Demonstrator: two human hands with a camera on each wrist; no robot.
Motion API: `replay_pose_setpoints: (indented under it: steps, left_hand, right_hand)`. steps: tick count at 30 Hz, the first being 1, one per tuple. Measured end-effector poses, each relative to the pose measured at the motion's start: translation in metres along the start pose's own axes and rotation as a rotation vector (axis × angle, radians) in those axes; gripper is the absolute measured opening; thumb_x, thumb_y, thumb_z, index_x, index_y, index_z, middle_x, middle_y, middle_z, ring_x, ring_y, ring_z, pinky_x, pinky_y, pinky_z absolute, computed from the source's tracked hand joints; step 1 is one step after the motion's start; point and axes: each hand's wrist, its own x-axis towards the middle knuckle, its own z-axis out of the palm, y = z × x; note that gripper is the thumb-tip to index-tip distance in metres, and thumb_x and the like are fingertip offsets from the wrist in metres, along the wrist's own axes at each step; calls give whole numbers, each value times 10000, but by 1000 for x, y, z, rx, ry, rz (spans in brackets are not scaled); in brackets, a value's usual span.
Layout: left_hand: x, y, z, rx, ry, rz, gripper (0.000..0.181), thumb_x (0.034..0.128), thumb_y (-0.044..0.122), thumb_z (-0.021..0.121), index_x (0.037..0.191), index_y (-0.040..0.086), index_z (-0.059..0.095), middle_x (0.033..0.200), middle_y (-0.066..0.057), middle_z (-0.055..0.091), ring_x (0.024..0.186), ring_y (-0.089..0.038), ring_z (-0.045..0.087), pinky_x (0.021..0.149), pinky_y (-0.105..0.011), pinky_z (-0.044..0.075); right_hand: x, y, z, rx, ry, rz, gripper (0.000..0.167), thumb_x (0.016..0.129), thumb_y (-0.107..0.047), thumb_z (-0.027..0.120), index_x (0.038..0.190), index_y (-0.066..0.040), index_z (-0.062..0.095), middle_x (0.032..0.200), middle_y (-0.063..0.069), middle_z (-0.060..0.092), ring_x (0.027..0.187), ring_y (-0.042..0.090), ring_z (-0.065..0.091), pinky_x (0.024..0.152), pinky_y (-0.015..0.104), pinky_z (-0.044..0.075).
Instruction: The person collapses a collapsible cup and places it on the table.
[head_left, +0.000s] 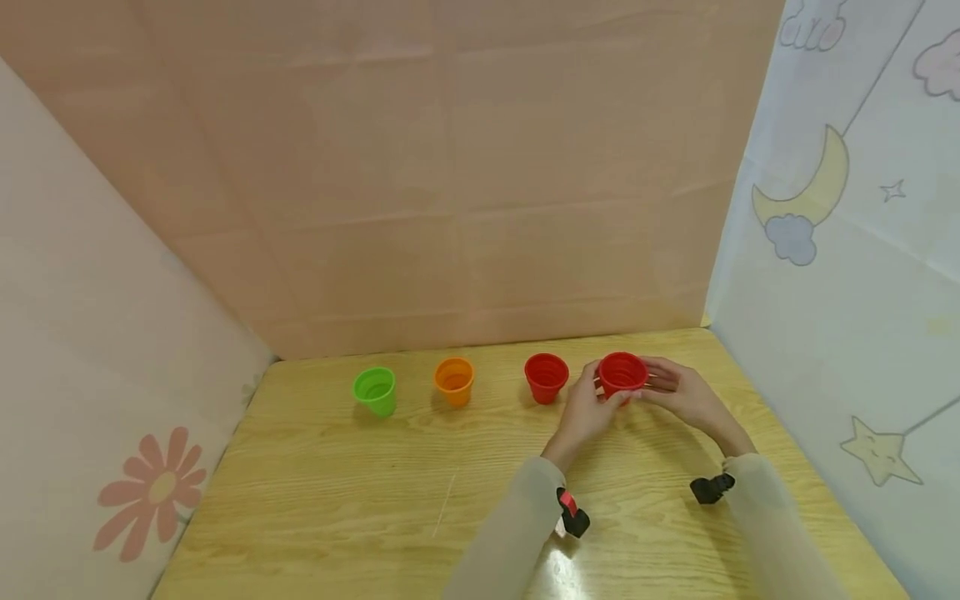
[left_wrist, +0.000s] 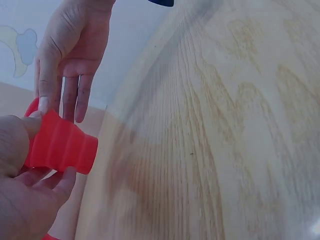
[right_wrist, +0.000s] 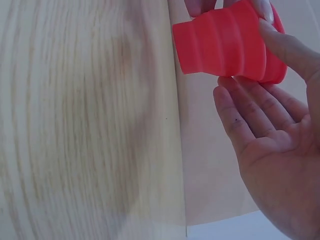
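Both hands hold one red ribbed cup at the right of the table, its mouth facing up. My left hand grips its left side, thumb near the rim and fingers along the ribbed wall, as the left wrist view shows. From the right, my right hand pinches the cup near its rim; in the right wrist view the thumb lies on one side and the rather straight fingers touch the other. Whether the base touches the table, I cannot tell. A second red cup stands just left of my left hand.
Farther left along the back of the wooden table stand an orange cup and a green cup, both upright. A tan wall rises behind, with pale patterned walls at the sides.
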Motion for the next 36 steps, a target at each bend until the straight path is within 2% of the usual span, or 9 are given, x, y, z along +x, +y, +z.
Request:
replay_pose_setpoints:
  steps: [3,6,9,14,18,21,27,31,36]
  left_hand:
    - [-4,5,-2,4,-3,9,636,939,268,807,1498,181,517,1425,22,647,1279,-145,644,955,-198,604]
    - [-10,8,-8,27,-10,-2,624,930,301,818,1478,203,536,1382,49,665,1228,-101,651,963,-203,603]
    - [-17,13,-19,44,-27,5,618,919,337,829,1457,205,555,1343,49,685,1179,-89,661,972,-219,602]
    - [-30,18,-42,69,-68,63,627,924,372,818,1461,185,554,1348,25,700,1155,-88,681,970,-206,596]
    - [-42,19,-66,96,-92,101,646,934,380,805,1484,180,530,1372,6,696,1184,-122,686,1028,-301,607]
    - [-52,17,-83,101,-108,128,648,938,340,806,1492,161,520,1379,-23,699,1203,-149,691,1058,-384,605]
    - [-72,10,-112,136,-112,193,616,934,304,812,1467,154,542,1359,-37,721,1201,-146,707,1058,-391,604]
    - [-87,6,-131,160,-113,205,623,939,306,806,1482,169,534,1375,-23,710,1220,-158,702,1068,-380,597]
    - [-106,-4,-157,125,-95,180,632,941,274,803,1500,148,535,1419,-50,685,1262,-226,691,1087,-479,580]
  right_hand:
    - [-5,-4,0,13,6,-4,628,980,-204,763,1513,-1,502,1490,315,563,1134,-90,650,879,165,609]
    - [-10,-11,0,8,5,15,631,978,-224,767,1513,-14,506,1485,296,577,1126,-84,654,878,177,612]
    - [-14,-20,2,1,-6,37,634,980,-253,766,1516,-32,511,1488,267,589,1160,-13,682,891,197,618]
    - [-21,-38,12,27,-4,18,620,974,-228,772,1503,-23,523,1478,267,598,1192,70,701,895,217,630]
    - [-23,-55,27,74,-12,-26,610,966,-182,777,1493,-8,524,1460,293,599,1159,40,705,890,210,630]
    - [-25,-63,40,105,-35,-63,590,966,-156,773,1483,-9,531,1449,293,604,1161,51,709,904,202,623]
    - [-24,-72,64,175,-62,-118,540,952,-103,775,1449,-34,574,1426,260,631,1154,41,714,922,213,623]
    - [-23,-77,82,200,-84,-124,533,951,-111,777,1442,-44,582,1423,243,639,1147,12,706,931,212,620]
    - [-20,-85,109,242,-120,-136,526,947,-122,784,1435,-67,596,1415,212,655,1167,83,718,960,225,614]
